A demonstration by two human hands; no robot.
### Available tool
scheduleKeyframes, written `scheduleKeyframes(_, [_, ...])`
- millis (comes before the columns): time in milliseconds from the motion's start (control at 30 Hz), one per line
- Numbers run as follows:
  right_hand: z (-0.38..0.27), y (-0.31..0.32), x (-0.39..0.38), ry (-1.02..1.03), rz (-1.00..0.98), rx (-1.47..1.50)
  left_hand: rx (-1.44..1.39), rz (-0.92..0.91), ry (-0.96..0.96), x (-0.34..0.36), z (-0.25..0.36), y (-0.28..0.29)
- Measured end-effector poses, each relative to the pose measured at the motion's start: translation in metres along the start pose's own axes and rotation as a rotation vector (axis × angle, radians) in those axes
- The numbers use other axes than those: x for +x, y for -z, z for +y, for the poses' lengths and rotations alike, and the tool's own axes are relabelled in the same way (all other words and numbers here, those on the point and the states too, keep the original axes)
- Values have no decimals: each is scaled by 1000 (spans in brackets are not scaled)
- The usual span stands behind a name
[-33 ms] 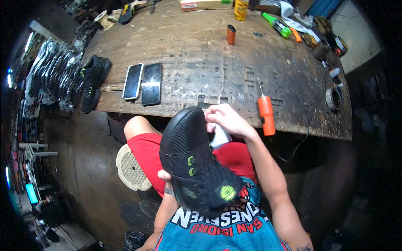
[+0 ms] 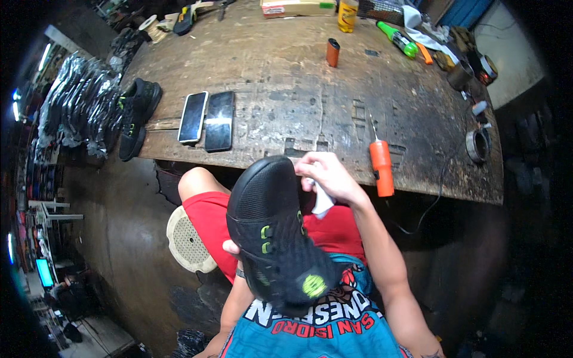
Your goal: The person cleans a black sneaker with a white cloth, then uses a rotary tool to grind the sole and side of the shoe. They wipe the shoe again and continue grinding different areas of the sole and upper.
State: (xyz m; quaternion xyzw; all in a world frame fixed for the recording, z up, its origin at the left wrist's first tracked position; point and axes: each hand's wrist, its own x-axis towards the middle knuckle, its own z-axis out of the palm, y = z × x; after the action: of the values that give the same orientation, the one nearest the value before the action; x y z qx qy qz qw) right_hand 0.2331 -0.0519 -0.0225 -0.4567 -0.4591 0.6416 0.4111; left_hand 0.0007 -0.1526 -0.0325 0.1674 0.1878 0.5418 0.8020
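Observation:
A black sneaker [image 2: 271, 232] with lime-green lace loops and a round lime-green patch is held above my lap, its toe pointing away toward the table. My left hand [image 2: 233, 247] supports it from the left; a thumb shows at the edge and the other fingers are hidden behind the shoe. At the right side of the toe, my right hand [image 2: 327, 174] is closed on a white cloth [image 2: 323, 203], which hangs below the fingers. Whether the cloth touches the shoe cannot be made out.
On the worn wooden table [image 2: 268, 89] lie two phones [image 2: 219, 122], an orange-handled tool with a thin metal tip [image 2: 381, 167], and an orange lighter [image 2: 332, 52]. More black shoes [image 2: 137, 116] sit at the left edge, beside stacked plastic-wrapped packages [image 2: 80, 107]. A green bottle [image 2: 397, 40] lies farther back.
The shoe has turned slightly, its patterned heel end shifting left. My right hand has shifted a little to the right, and more of the cloth hangs clear of the shoe.

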Motion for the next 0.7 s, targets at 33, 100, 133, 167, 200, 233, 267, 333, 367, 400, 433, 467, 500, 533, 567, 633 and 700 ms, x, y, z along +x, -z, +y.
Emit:
scheduleKeyframes(33, [0, 2, -8, -54, 92, 6, -148, -113, 11, 0, -5, -1])
scheduleKeyframes(100, [-2, -1, -20, 58, 174, 176, -234, -221, 144, -2, -8, 3])
scheduleKeyframes(133, [-7, 2, -27, 33, 175, 302, -253, -247, 191, -4, -9, 8])
scheduleKeyframes(167, [-12, 1, -33, 76, 171, 373, -227, -220, 191, -6, -13, 13])
scheduleKeyframes(200, [-18, 1, -37, 115, 170, 466, -251, -121, 175, -11, -16, 19])
scheduleKeyframes(233, [-25, 0, -41, 157, 158, 567, -272, -23, 157, -16, -21, 26])
scheduleKeyframes(267, [-32, -1, -47, 181, 142, 544, -260, 46, 151, -25, -25, 31])
scheduleKeyframes(333, [-46, -2, -57, 236, 92, 511, -214, 111, 189, -40, -25, 41])
scheduleKeyframes(367, [-51, -5, -61, 250, 105, 384, -184, 126, 214, -46, -26, 44])
scheduleKeyframes(400, [-56, -7, -66, 327, 75, 181, -159, 136, 237, -52, -25, 46])
scheduleKeyframes(433, [-60, -9, -68, 336, 28, 152, -140, 143, 257, -57, -24, 47])
scheduleKeyframes(467, [-63, -11, -71, 357, -38, 115, -124, 150, 276, -60, -23, 47])
scheduleKeyframes(500, [-66, -11, -74, 315, -77, 126, -108, 153, 288, -63, -22, 46])
scheduleKeyframes(533, [-68, -12, -76, 304, -94, 145, -96, 158, 300, -64, -22, 45])
scheduleKeyframes(567, [-70, -14, -77, 293, -112, 164, -86, 160, 309, -65, -21, 44])
scheduleKeyframes(633, [-71, -17, -79, 326, -106, 179, -66, 164, 332, -66, -19, 42])
scheduleKeyframes(700, [-72, -19, -81, 302, -100, 199, -51, 165, 353, -67, -18, 41])
